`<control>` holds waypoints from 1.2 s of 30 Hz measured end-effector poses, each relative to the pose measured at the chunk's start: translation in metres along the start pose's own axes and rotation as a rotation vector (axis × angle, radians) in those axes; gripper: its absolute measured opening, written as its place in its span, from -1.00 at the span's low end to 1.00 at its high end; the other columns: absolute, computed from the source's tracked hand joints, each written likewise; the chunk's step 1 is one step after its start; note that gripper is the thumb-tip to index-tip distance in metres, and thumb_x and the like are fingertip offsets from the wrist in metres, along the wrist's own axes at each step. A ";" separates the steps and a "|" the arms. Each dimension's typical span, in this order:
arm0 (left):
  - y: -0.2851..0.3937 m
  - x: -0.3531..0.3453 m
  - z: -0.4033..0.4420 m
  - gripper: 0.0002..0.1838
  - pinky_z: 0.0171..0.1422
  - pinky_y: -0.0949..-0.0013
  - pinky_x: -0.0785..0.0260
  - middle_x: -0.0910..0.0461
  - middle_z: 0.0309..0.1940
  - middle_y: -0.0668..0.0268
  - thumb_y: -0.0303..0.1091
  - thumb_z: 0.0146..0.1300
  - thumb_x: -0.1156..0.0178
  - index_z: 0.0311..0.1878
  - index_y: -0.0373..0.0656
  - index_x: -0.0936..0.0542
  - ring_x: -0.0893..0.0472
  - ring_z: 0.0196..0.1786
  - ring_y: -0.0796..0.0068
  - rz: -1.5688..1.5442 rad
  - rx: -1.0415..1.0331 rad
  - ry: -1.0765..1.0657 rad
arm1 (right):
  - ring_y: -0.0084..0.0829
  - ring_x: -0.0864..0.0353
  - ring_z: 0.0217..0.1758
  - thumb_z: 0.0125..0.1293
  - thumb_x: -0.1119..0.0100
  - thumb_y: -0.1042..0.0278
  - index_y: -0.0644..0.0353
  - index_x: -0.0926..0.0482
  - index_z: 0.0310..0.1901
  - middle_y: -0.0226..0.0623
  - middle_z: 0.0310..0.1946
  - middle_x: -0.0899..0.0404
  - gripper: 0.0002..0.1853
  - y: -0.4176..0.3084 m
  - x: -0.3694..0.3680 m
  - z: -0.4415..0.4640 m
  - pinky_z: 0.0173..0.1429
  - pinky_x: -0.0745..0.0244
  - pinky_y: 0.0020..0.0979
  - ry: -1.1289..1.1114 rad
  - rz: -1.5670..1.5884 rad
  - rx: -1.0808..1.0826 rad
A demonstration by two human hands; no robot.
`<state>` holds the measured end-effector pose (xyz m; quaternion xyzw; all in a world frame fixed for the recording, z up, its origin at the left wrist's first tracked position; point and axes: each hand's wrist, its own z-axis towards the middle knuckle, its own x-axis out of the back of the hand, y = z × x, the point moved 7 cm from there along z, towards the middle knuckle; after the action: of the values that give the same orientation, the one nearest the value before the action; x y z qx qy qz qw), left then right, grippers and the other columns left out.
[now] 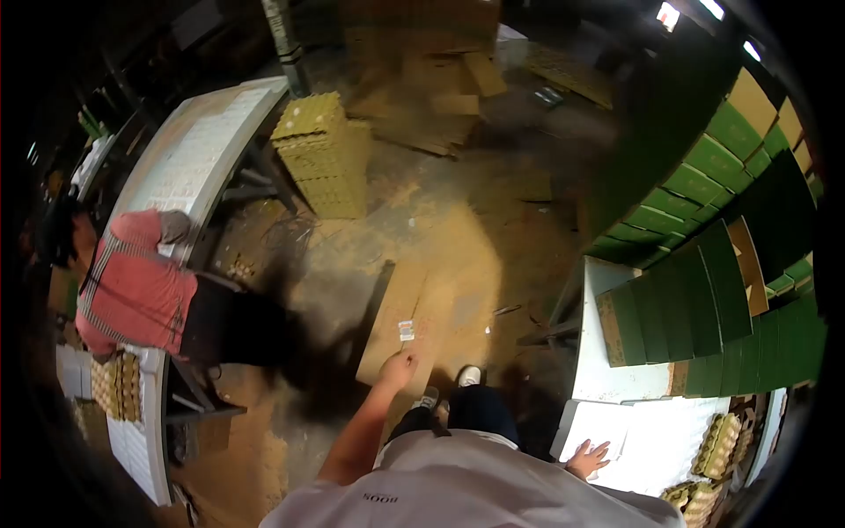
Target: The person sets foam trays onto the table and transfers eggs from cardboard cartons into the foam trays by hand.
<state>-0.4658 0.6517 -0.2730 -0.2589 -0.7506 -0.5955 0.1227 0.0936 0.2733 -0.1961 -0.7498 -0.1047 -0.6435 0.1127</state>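
My left hand (399, 370) reaches forward and down over a brown cardboard box (429, 295) on the floor. Its fingers are curled closed; whether anything is inside them is hidden. A small white label (406, 330) shows on the cardboard just beyond that hand. My right hand (588, 459) lies with spread fingers on a white, flat sheet-like surface (594, 422) on the right-hand table. Farther right on this table are trays of eggs (719, 444), with another egg tray (695, 500) closer to me.
Green cartons (678, 304) stand in rows on the right, with more green boxes (695, 180) stacked behind. A stack of yellowish egg trays (321, 158) stands on the floor ahead. At left, a person in a red top (145, 277) leans over a long table (198, 145). Flattened cardboard (458, 88) lies farther back.
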 end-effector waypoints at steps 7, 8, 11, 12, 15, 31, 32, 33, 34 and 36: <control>-0.133 -0.052 -0.097 -0.51 0.26 -0.13 -0.55 -0.75 -0.03 -0.14 0.07 0.44 -0.13 -0.04 -0.18 -0.78 -0.71 0.10 -0.25 0.475 0.249 -0.271 | 0.22 -0.04 0.70 0.60 0.15 -0.32 0.07 0.02 0.72 0.10 0.59 -0.26 -0.13 -0.019 0.008 0.002 0.74 0.01 0.16 0.034 -0.316 -0.149; -0.146 -0.040 -0.115 -0.52 0.27 -0.12 -0.54 -0.75 0.02 -0.10 0.07 0.39 -0.15 0.03 -0.13 -0.79 -0.71 0.12 -0.19 0.453 0.656 -0.291 | 0.22 -0.05 0.70 0.60 0.15 -0.31 0.07 0.00 0.70 0.10 0.58 -0.27 -0.14 -0.034 0.001 0.012 0.73 0.00 0.15 0.011 -0.317 -0.166; -0.127 -0.004 -0.112 -0.59 0.22 -0.08 -0.58 -0.76 0.11 0.04 0.05 0.40 -0.18 -0.04 -0.02 -0.83 -0.74 0.20 0.06 0.734 0.869 -0.236 | 0.20 -0.09 0.68 0.60 0.14 -0.30 0.09 -0.06 0.66 0.10 0.55 -0.30 -0.17 -0.122 -0.020 0.078 0.71 -0.03 0.14 -0.052 -0.264 -0.146; -0.120 -0.005 -0.078 -0.60 0.22 -0.06 -0.57 -0.76 0.10 0.03 0.03 0.41 -0.17 -0.03 -0.03 -0.82 -0.74 0.19 0.06 0.756 0.882 -0.250 | 0.20 -0.10 0.67 0.60 0.13 -0.29 0.10 -0.07 0.65 0.10 0.54 -0.32 -0.19 -0.161 -0.027 0.109 0.71 -0.05 0.13 -0.057 -0.235 -0.110; -0.085 -0.038 0.074 -0.64 0.21 -0.01 -0.57 -0.75 0.09 0.02 -0.04 0.45 -0.17 0.01 -0.08 -0.78 -0.73 0.16 0.07 0.717 0.767 -0.267 | 0.18 -0.14 0.66 0.60 0.12 -0.28 0.11 -0.13 0.61 0.10 0.51 -0.35 -0.22 -0.287 -0.041 0.208 0.69 -0.08 0.12 -0.073 -0.139 0.068; 0.381 0.045 0.493 -0.84 0.08 0.24 -0.59 -0.77 -0.20 0.15 -0.44 0.48 -0.24 -0.02 -0.27 -0.75 -0.74 -0.13 0.29 -0.294 -0.357 0.138 | 0.09 -0.34 0.56 0.60 0.07 -0.21 0.21 -0.42 0.40 0.11 0.35 -0.53 -0.35 -0.630 -0.047 0.293 0.59 -0.26 0.04 -0.265 0.107 0.299; 0.337 0.048 0.497 -0.85 -0.04 0.35 -0.59 -0.72 -0.26 0.29 -0.40 0.51 -0.24 -0.06 -0.26 -0.72 -0.69 -0.19 0.49 -0.437 -0.086 0.096 | 0.08 -0.35 0.55 0.60 0.07 -0.20 0.21 -0.44 0.39 0.11 0.34 -0.54 -0.36 -0.619 -0.053 0.286 0.58 -0.27 0.03 -0.286 0.086 0.237; 0.277 0.047 0.506 -0.88 -0.13 0.41 -0.57 -0.66 -0.33 0.37 -0.39 0.51 -0.26 -0.09 -0.23 -0.69 -0.64 -0.27 0.55 -0.590 0.022 0.169 | 0.08 -0.36 0.54 0.60 0.06 -0.20 0.22 -0.45 0.37 0.11 0.33 -0.55 -0.37 -0.604 -0.058 0.280 0.58 -0.28 0.03 -0.312 0.070 0.162; 0.229 0.056 0.516 -0.85 -0.19 0.44 -0.48 -0.62 -0.38 0.39 -0.36 0.51 -0.31 -0.08 -0.27 -0.68 -0.58 -0.31 0.61 -0.623 0.007 0.217 | 0.07 -0.38 0.54 0.60 0.06 -0.19 0.22 -0.47 0.36 0.11 0.32 -0.56 -0.37 -0.587 -0.064 0.272 0.57 -0.29 0.02 -0.343 0.057 0.080; 0.172 0.075 0.546 -0.73 -0.15 0.31 -0.56 -0.63 -0.31 0.32 -0.16 0.54 -0.29 -0.06 -0.20 -0.61 -0.57 -0.36 0.49 -0.606 0.161 0.084 | 0.06 -0.40 0.53 0.60 0.05 -0.18 0.23 -0.51 0.33 0.11 0.30 -0.58 -0.38 -0.563 -0.072 0.254 0.56 -0.32 0.01 -0.407 0.029 -0.078</control>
<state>-0.3686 1.2191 -0.2353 0.0117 -0.8327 -0.5536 -0.0094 0.1515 0.8858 -0.2847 -0.8697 -0.0895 -0.4804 0.0694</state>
